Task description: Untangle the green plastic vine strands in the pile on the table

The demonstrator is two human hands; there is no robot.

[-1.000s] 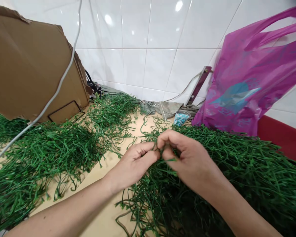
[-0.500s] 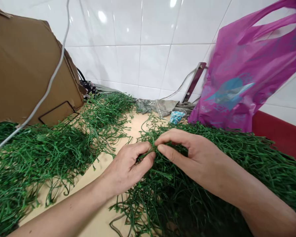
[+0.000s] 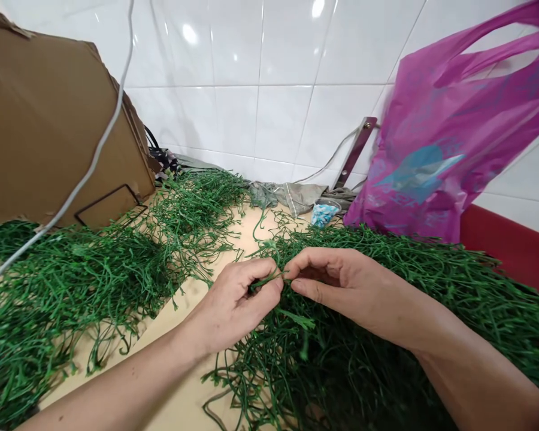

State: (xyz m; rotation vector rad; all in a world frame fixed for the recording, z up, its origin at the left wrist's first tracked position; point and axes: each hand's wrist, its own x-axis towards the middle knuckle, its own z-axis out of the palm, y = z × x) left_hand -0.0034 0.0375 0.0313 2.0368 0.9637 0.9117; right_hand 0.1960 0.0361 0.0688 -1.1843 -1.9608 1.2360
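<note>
Well left of the magenta plastic carrier bag (image 3: 467, 126) lay a heap of thin, green, branching stems (image 3: 99, 269). Nearer the bag, the left hand (image 3: 238, 308) pinched a slender green stem (image 3: 266, 279); whether the right hand (image 3: 357, 293), at its tip, gripped it was unclear. Pinching close to the tip seemed best against bending.

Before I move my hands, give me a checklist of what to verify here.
1. Left hand has its grip on a green stem: ok, pinched between thumb and fingers.
2. Right hand has its grip on that stem: cannot tell; it is close, but contact is unclear.
3. No loose stems below the right hand: not ok, a green pile lies there.
4. Small cup apart from both hands: ok.
5. Pale cable away from both hands: ok.
</note>
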